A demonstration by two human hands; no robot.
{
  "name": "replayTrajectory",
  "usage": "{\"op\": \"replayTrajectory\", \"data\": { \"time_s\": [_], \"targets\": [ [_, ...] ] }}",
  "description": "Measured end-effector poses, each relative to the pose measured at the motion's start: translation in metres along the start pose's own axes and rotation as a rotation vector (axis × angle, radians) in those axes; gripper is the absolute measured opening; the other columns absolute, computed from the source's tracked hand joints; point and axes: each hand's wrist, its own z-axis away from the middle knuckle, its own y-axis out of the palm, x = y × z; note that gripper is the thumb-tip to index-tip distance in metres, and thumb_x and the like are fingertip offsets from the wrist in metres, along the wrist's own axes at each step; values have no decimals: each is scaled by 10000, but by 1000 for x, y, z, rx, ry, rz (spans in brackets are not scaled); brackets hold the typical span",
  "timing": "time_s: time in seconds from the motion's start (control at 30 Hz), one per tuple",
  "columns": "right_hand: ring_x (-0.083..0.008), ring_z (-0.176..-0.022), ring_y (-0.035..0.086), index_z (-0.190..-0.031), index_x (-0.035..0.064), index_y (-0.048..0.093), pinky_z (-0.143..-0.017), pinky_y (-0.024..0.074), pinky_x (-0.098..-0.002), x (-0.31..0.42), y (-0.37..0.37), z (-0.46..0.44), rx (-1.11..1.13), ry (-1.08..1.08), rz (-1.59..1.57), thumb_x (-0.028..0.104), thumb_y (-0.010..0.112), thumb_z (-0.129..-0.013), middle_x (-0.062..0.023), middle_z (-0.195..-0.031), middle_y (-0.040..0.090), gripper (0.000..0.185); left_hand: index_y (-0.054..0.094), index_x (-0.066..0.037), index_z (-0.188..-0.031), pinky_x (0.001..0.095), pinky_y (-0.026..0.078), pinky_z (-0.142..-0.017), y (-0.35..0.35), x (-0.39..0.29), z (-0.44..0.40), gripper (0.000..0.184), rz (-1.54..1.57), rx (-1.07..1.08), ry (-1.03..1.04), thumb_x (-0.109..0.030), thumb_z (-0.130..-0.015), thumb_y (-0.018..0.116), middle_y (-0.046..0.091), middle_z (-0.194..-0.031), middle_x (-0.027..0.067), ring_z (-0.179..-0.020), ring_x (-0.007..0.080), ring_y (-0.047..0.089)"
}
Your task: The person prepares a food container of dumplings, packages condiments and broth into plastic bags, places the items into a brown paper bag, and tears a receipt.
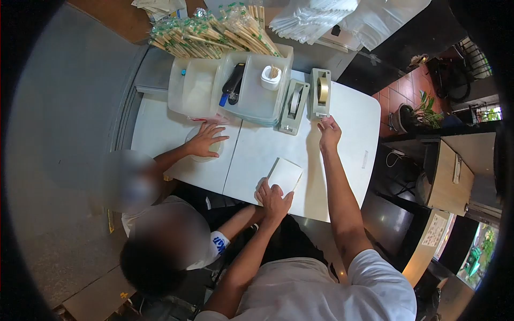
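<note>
My left hand is at the near edge of a small white paper packet, its fingers and thumb gripping it against the white table. My right hand reaches forward to the front end of a tape dispenser with a yellowish roll. Its fingers are pinched together at the cutting edge, apparently on the tape end, which is hard to see. A second tape dispenser with a whitish roll stands to the left of the first.
At left, a co-worker's hand rests on a round clear lid or bowl. Clear plastic bins stand at the back, with a toothpick cup and wrapped chopsticks above. Plastic bags hang behind the white table.
</note>
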Motion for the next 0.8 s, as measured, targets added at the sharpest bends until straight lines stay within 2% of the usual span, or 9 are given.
{"op": "replayTrajectory", "data": {
  "time_s": [0.03, 0.13, 0.23, 0.33, 0.43, 0.47, 0.6, 0.67, 0.8],
  "targets": [
    [-249, -1277, 548, -1071, -77, 665, -939, 545, -364, -6, -3, -1, -15, 14, -13, 53, 643, -965, -194, -1335, 598, 169, 628, -13, -841, 619, 246, -1086, 2, 2, 0, 446, -3, -5, -1, -391, -743, 844, 377, -1440, 303, -1376, 457, 321],
    [-216, -1156, 609, -982, -52, 685, -906, 545, -341, -18, -8, -9, 1, -96, 80, 40, 648, -953, -164, -1193, 661, 104, 632, -15, -850, 622, 241, -1085, 2, 3, 0, 441, -5, -2, 2, -392, -748, 837, 375, -1443, 303, -1382, 455, 314],
    [-203, -954, 645, -935, -28, 684, -800, 549, -333, -15, -8, -6, 46, -20, 20, 49, 665, -940, -118, -1016, 683, 80, 635, -13, -858, 633, 238, -1086, 0, 0, 2, 449, -8, 2, -9, -397, -744, 839, 384, -1435, 305, -1382, 460, 315],
    [-180, -846, 641, -972, 1, 644, -796, 563, -364, -2, 12, 5, -112, 164, -69, 91, 677, -958, -72, -985, 662, 97, 636, -5, -876, 654, 234, -1089, 0, -1, -1, 465, 6, -5, -1, -397, -739, 844, 389, -1430, 309, -1381, 464, 321],
    [-195, -844, 642, -1018, 22, 643, -785, 548, -397, -53, -1, -11, -251, 343, -37, 101, 678, -958, -64, -980, 662, 105, 585, -25, -842, 635, 213, -1091, 1, -6, 0, 434, -1, 7, -16, -353, -748, 853, 357, -1448, 329, -1374, 494, 309],
    [-196, -847, 648, -1044, 38, 632, -784, 536, -396, -20, 16, 8, -325, 501, -147, 137, 645, -985, -76, -998, 666, 116, 584, -12, -868, 675, 206, -1082, 1, -4, 1, 442, 23, 7, -11, -353, -757, 841, 353, -1445, 333, -1380, 502, 297],
    [-152, -791, 630, -1025, 52, 626, -762, 525, -328, 40, -1, 65, 127, 250, 177, 184, 612, -1004, -54, -882, 661, 134, 577, -13, -965, 752, 125, -1104, -5, -10, 1, 440, -41, 62, -7, -344, -789, 808, 281, -1513, 345, -1429, 509, 237],
    [-132, -753, 629, -959, 42, 664, -686, 522, -300, 37, -42, 97, 376, 176, 343, 117, 620, -977, -36, -893, 684, 89, 581, -21, -1014, 763, 124, -1104, 4, -4, 6, 444, -52, -27, 50, -340, -797, 801, 257, -1539, 336, -1437, 517, 222],
    [-93, -734, 570, -974, 16, 680, -694, 483, -262, 20, -97, 168, 481, 247, 592, 155, 626, -992, -7, -834, 661, 150, 588, -54, -1112, 793, 143, -1087, 7, -7, 6, 427, -128, -60, 119, -332, -838, 762, 240, -1567, 310, -1445, 542, 193]
  ]
}}
